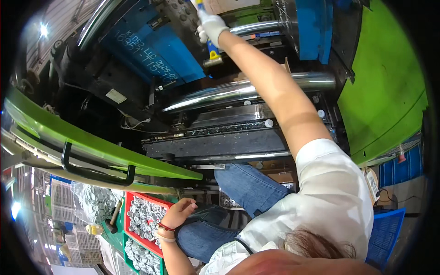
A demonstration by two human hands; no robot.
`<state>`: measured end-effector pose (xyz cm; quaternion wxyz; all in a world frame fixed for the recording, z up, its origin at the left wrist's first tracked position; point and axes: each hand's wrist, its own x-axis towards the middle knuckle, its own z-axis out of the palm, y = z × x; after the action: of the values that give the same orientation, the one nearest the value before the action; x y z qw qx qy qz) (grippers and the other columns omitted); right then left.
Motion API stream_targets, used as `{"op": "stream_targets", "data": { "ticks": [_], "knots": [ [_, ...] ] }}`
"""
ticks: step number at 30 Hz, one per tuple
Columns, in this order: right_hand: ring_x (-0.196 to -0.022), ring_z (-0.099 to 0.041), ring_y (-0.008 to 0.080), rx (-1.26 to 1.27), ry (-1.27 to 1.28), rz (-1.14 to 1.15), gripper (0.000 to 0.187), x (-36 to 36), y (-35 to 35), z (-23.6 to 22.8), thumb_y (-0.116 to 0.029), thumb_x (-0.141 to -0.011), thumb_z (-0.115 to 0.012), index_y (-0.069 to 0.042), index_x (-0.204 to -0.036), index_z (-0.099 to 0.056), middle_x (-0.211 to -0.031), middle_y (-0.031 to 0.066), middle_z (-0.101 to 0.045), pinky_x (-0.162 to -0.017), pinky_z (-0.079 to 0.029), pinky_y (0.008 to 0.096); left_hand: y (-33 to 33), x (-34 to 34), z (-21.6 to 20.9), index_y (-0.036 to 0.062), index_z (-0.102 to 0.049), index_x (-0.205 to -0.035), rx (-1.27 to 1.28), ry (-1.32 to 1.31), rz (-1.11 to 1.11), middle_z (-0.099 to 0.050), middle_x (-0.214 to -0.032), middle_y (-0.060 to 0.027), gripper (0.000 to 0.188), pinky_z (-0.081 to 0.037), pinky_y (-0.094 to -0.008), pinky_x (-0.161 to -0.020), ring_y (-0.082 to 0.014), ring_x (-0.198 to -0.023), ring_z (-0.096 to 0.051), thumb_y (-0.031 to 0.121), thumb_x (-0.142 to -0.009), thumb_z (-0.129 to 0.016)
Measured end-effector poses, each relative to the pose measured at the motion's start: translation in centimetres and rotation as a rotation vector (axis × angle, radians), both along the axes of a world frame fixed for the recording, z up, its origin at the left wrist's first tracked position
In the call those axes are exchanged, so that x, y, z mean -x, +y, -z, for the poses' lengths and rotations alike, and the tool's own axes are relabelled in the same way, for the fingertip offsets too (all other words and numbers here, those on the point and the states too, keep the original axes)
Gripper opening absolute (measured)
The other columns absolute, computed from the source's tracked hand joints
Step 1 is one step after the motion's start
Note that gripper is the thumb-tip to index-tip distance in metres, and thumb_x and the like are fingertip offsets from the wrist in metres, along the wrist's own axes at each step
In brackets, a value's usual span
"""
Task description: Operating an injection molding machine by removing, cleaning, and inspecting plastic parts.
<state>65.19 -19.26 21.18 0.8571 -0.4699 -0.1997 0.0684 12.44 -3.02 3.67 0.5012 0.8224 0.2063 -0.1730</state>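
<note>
My right hand [212, 30] wears a white glove and reaches far forward into the machine. It is closed round the blue-and-yellow handle of a hammer [213, 57], whose short metal head points toward me. My bare left hand [181, 211] rests above my knee, next to a red crate [129, 214] of small silvery parts. Its fingers are loosely curled and slightly apart, with nothing seen in them. A red bracelet and a pale band circle that wrist.
Blue mould blocks [151, 55] and thick polished bars [220, 95] surround my right arm. A green door [101, 151] with a black handle spans the left. Beside the crates lie a wooden-handled hammer [111, 224] and a clear bag [97, 206] of round parts.
</note>
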Motion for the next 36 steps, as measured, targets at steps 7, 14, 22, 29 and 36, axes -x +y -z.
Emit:
{"op": "stream_targets", "data": {
  "ticks": [7, 14, 22, 29, 36],
  "knots": [
    [-0.057, -0.068, 0.0314, -0.064, 0.098, 0.381, 0.051, 0.6, -0.1, -2.6, -0.049, -0.095, -0.050, 0.002, -0.094, -0.055, -0.064, 0.0163, -0.060, -0.055, -0.058, 0.0450, -0.7, -0.7, -0.7, -0.0030, -0.056, -0.115, 0.002, -0.018, -0.028, -0.066, -0.097, -0.0066, 0.023, -0.050, -0.0267, -0.079, -0.0134, -0.087, -0.063, 0.015, -0.100, -0.055],
    [-0.038, -0.041, 0.0161, -0.090, 0.124, -0.075, 0.042, -1.9, -1.1, 1.7, -0.046, -0.098, -0.048, -0.006, -0.089, -0.050, -0.056, 0.0046, -0.045, -0.039, -0.042, 0.0365, -0.5, -1.0, -0.1, -0.0035, -0.055, -0.116, 0.019, -0.017, -0.039, -0.065, -0.096, -0.0063, 0.026, -0.050, -0.0264, -0.080, -0.0133, -0.086, -0.063, 0.016, -0.100, -0.056],
    [-0.038, -0.040, 0.0137, 0.129, 0.027, -0.229, 0.033, 1.2, 1.7, 0.1, -0.042, -0.099, -0.048, -0.010, -0.094, -0.049, -0.056, 0.0026, -0.042, -0.039, -0.038, 0.0306, 0.0, -1.1, 0.4, 0.0007, -0.058, -0.116, -0.007, -0.016, -0.065, -0.068, -0.097, -0.0042, 0.027, -0.049, -0.0256, -0.079, -0.0114, -0.089, -0.063, 0.022, -0.099, -0.058],
    [-0.035, -0.040, 0.0149, 0.009, 0.071, 0.137, 0.049, -9.1, -3.6, 1.1, -0.054, -0.097, -0.043, -0.011, -0.073, -0.047, -0.052, -0.0003, -0.043, -0.035, -0.034, 0.0311, -0.2, -1.5, 0.1, -0.0002, -0.059, -0.115, -0.020, -0.027, -0.052, -0.068, -0.098, -0.0058, 0.026, -0.049, -0.0260, -0.081, -0.0126, -0.092, -0.063, 0.019, -0.098, -0.058],
    [-0.044, -0.049, 0.0216, 0.073, -0.141, 0.325, 0.033, -6.2, 3.9, -1.0, -0.037, -0.097, -0.052, -0.008, -0.083, -0.046, -0.057, 0.0060, -0.049, -0.045, -0.045, 0.0391, -0.2, -1.9, -0.2, -0.0003, -0.059, -0.116, -0.034, -0.018, -0.090, -0.068, -0.099, -0.0056, 0.026, -0.049, -0.0251, -0.080, -0.0120, -0.092, -0.063, 0.019, -0.098, -0.059]
  ]
}}
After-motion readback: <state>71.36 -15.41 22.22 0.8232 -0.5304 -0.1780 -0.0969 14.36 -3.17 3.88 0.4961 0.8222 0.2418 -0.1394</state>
